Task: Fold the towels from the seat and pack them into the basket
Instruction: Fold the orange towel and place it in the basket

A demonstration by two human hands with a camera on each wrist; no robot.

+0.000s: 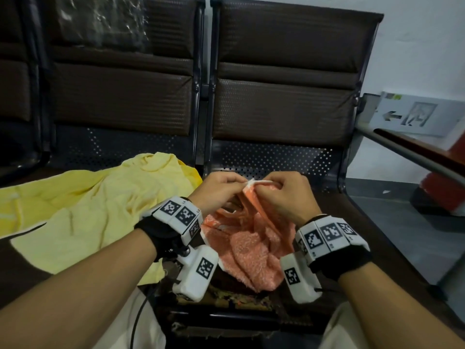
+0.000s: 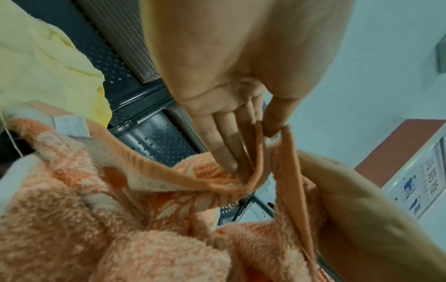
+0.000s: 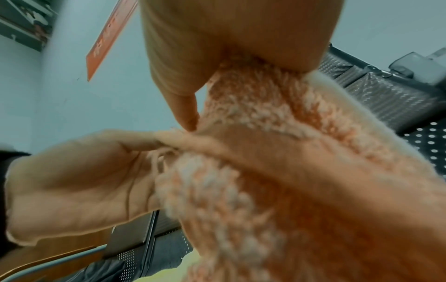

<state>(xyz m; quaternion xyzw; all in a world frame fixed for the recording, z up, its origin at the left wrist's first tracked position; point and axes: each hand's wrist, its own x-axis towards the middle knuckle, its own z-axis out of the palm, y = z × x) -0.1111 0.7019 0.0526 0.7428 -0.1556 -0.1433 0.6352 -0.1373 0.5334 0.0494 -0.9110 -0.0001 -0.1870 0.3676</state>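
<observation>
Both hands (image 1: 251, 190) on orange towel (image 1: 251, 243) hem

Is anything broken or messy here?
Yes. The front edge of the seat below the orange towel is torn and frayed. The yellow towel lies crumpled on the next seat, unfolded. Both hands pinch the orange towel's edge.
</observation>
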